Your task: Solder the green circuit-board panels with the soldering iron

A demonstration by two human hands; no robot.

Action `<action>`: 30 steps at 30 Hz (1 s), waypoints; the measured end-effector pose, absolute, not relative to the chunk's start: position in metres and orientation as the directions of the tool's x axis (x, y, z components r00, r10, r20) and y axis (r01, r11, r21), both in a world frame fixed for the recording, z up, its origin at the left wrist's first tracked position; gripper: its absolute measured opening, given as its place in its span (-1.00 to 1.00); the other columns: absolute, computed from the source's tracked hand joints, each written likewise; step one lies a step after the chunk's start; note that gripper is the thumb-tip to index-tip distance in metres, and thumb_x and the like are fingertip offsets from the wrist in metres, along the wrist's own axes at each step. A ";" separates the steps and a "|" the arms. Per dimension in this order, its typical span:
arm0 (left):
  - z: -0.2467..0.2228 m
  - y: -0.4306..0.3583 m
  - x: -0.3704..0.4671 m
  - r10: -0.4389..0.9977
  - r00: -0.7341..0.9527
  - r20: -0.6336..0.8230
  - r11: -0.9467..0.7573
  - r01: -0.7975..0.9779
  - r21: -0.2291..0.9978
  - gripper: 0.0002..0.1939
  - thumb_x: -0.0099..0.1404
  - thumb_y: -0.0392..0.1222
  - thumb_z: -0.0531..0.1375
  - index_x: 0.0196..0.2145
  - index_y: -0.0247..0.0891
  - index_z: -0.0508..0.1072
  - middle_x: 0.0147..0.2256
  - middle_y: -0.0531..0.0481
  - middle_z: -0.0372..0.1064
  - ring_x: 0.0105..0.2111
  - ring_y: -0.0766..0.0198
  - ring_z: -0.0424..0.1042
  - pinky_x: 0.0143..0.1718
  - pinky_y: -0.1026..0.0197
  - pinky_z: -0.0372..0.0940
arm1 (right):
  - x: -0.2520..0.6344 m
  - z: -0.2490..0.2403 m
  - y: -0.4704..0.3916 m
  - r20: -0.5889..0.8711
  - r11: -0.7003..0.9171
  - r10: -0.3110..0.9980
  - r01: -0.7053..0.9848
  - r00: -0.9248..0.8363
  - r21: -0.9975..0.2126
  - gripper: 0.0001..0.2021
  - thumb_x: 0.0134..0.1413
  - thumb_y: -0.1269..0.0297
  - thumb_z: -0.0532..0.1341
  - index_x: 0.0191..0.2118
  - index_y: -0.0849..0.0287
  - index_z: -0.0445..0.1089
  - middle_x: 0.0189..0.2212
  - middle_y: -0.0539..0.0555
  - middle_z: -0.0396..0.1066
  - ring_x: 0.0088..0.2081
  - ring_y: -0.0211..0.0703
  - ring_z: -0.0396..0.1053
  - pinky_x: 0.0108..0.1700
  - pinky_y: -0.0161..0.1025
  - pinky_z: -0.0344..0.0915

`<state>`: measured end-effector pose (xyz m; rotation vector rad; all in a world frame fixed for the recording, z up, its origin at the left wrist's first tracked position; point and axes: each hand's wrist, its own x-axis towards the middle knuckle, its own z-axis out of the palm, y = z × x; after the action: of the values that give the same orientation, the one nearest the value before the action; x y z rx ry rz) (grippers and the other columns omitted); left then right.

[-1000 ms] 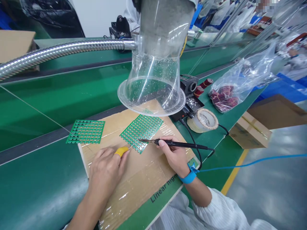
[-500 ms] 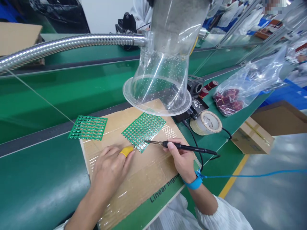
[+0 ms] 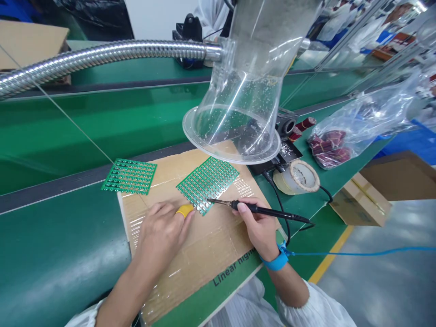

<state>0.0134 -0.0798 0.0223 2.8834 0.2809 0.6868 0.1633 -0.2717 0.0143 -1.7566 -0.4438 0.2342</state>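
My right hand (image 3: 260,227), with a blue wrist strap, is closed around the black handle of a soldering iron (image 3: 272,211). Its tip points left and meets the lower part of a green circuit board panel (image 3: 208,182). At the panel's lower left edge, my left hand (image 3: 163,229) has thumb and forefinger pinched together, a yellow finger cot on the forefinger. A thin solder wire (image 3: 78,121) runs down from the upper left towards that hand; its end between the fingers is barely visible. A second green panel (image 3: 130,176) lies to the left.
A clear fume extraction hood (image 3: 238,122) hangs just over the panel's far end. Taped cardboard (image 3: 190,272) lies beneath the work. To the right are an iron stand (image 3: 286,150), a round white pot (image 3: 299,177), a bag of dark red wire bundles (image 3: 332,145) and a carton (image 3: 361,200).
The view has shifted slightly, so most things sit a little further right. Both hands keep their grips, and the iron's tip stays at the panel's lower part.
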 end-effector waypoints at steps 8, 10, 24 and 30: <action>0.023 -0.079 0.017 0.193 0.870 0.453 -0.977 0.128 0.170 -0.68 0.46 -0.21 0.15 -0.44 -0.25 0.55 -0.52 -0.02 0.43 -0.49 0.20 0.39 -0.31 0.09 0.22 | 0.163 0.014 -0.272 0.065 -0.173 0.414 0.149 0.908 -0.974 -0.71 0.17 -0.04 0.38 -0.23 0.09 0.53 -0.38 0.06 0.58 -0.42 -0.06 0.59 -0.34 -0.16 0.57; 0.022 -0.079 0.016 0.204 0.866 0.457 -0.974 0.133 0.183 -0.69 0.45 -0.20 0.16 -0.45 -0.28 0.54 -0.49 -0.06 0.45 -0.47 0.18 0.41 -0.30 0.08 0.24 | 0.163 0.013 -0.273 0.064 -0.170 0.410 0.145 0.910 -0.975 -0.72 0.18 -0.03 0.38 -0.23 0.09 0.53 -0.38 0.06 0.59 -0.42 -0.07 0.59 -0.34 -0.16 0.57; 0.022 -0.079 0.015 0.221 0.862 0.456 -0.964 0.121 0.238 -0.74 0.44 -0.21 0.20 -0.43 -0.29 0.51 -0.38 -0.12 0.53 -0.37 0.14 0.50 -0.29 0.06 0.28 | 0.163 0.012 -0.273 0.076 -0.119 0.382 0.131 0.921 -0.984 -0.75 0.19 0.02 0.38 -0.22 0.09 0.51 -0.35 0.04 0.59 -0.42 -0.09 0.60 -0.34 -0.19 0.57; 0.023 -0.081 0.017 0.168 0.853 0.493 -0.975 0.072 0.208 -0.65 0.43 -0.23 0.19 -0.54 -0.25 0.40 -0.42 -0.09 0.50 -0.44 0.19 0.45 -0.31 0.09 0.26 | 0.163 0.014 -0.275 0.125 -0.159 0.321 0.184 0.939 -0.970 -0.78 0.18 0.07 0.37 -0.32 0.11 0.49 -0.45 0.01 0.53 -0.47 -0.13 0.54 -0.42 -0.24 0.53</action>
<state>0.0172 -0.0809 0.0231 2.8473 0.1866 0.7822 0.1625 -0.2754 0.0137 -1.7411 -0.3808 0.1251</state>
